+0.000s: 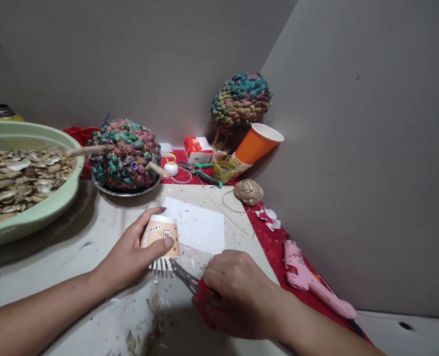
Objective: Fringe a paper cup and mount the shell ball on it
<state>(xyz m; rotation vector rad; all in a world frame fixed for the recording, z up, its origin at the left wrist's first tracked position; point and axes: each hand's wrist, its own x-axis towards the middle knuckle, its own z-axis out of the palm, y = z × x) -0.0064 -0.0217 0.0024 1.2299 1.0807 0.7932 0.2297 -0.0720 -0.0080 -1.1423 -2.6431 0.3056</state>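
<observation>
My left hand [132,254] grips a small printed paper cup [161,236] lying on its side on the table, thumb on top. The cup's rim is cut into a fringe of thin strips [160,264]. My right hand [238,291] is closed round red-handled scissors [190,282]. Their blades point left and reach the cut fringe of the cup. A white sheet of paper [199,225] lies just behind the cup.
A green basket [30,217] of shells stands at left. A multicoloured ball [125,153] sits on a metal plate; another ball [241,101] stands in the corner. Orange cup [256,143], twine ball [248,191], green pliers [204,174], red box [197,148], pink glue gun [312,279] lie around.
</observation>
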